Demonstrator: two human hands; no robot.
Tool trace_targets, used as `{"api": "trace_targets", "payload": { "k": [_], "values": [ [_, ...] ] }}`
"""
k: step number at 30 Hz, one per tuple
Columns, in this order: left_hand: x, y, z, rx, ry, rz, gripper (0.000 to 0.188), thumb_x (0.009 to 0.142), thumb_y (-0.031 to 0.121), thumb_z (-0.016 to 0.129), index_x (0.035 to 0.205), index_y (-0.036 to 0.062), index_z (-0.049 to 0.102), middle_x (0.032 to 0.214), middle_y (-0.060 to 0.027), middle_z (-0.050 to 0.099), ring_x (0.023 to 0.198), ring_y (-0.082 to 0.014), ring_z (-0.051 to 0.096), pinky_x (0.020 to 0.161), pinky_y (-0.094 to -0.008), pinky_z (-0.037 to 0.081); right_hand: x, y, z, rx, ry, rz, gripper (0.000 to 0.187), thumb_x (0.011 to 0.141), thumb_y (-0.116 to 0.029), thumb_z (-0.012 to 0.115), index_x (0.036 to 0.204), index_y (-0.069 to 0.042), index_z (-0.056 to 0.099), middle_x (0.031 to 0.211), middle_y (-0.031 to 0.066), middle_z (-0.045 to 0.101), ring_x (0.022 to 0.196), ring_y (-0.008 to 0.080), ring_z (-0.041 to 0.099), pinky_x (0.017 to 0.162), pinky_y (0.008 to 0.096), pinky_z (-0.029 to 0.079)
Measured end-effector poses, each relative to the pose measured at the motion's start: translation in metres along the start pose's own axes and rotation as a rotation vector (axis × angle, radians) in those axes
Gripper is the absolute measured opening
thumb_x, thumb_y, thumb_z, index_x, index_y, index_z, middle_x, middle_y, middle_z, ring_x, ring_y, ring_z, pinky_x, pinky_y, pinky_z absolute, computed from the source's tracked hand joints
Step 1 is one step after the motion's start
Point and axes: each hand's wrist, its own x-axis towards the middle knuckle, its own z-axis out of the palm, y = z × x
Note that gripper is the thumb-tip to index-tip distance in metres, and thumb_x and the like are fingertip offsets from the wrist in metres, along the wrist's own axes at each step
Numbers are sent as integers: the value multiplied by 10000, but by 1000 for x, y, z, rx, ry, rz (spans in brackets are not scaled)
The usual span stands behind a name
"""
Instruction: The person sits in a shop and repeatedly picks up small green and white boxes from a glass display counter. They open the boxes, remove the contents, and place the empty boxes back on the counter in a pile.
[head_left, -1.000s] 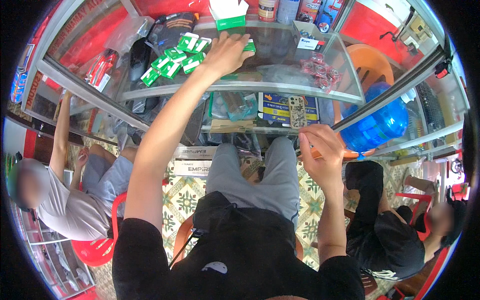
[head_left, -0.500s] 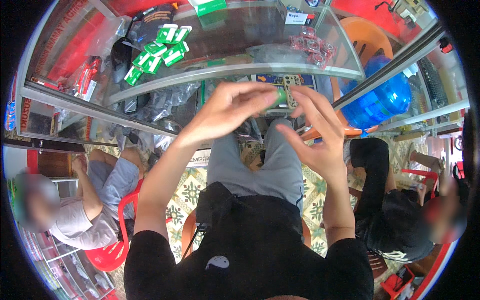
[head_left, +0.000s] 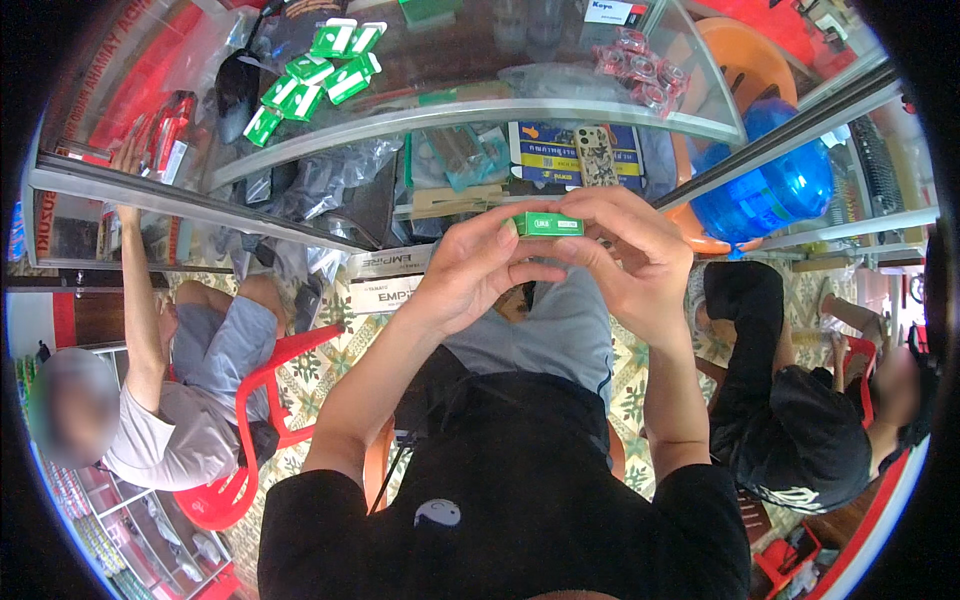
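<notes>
A small green box (head_left: 548, 226) with a white label is held level above my lap. My left hand (head_left: 465, 265) pinches its left end, the thumb near the corner. At the other end, the fingers and thumb of my right hand (head_left: 635, 260) close on it. Beyond, on the glass counter (head_left: 460, 125), lies a loose cluster of green-and-white small boxes (head_left: 303, 98). Several red-and-clear small packets (head_left: 645, 78) are heaped on the counter's right side.
A patterned phone (head_left: 597, 155) lies on a blue-and-yellow box (head_left: 545, 168) under the counter edge. A blue water jug (head_left: 770, 195) stands at the right beside an orange chair (head_left: 745, 60). People sit on both sides; the left person's hand (head_left: 128, 157) reaches toward the counter.
My right hand has come in and taken hold of the green box's right end, while my left hand keeps its grip. The person at left has raised an arm toward the counter.
</notes>
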Motion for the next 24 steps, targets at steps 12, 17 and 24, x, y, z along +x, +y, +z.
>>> {"api": "trace_targets", "payload": {
  "k": [12, 17, 24],
  "values": [
    [-11, -2, 6, 187, 205, 103, 325, 1066, 144, 709, 1312, -67, 687, 1273, -179, 675, 1040, -254, 737, 890, -392, 660, 3, -27, -1, -231, -84, -99, 333, 837, 63, 844, 1161, 29, 773, 1175, 155, 748, 913, 196, 733, 746, 306, 605],
    [-13, -5, 8, 367, 150, 228, 307, 976, -2, 786, 1260, -87, 704, 1157, -125, 622, 987, -218, 714, 892, -350, 669, -3, -23, -1, -90, -96, 84, 284, 859, 70, 827, 1137, 50, 767, 1100, 152, 758, 868, 191, 746, 728, 293, 611],
    [-14, -14, 5, 521, 215, 400, 331, 957, -47, 786, 1273, -93, 698, 1228, -143, 618, 1071, -228, 704, 933, -366, 663, -7, -18, 2, 74, -39, 210, 181, 893, 66, 794, 1072, 68, 773, 1058, 162, 778, 855, 197, 762, 752, 297, 618]
  ]
}}
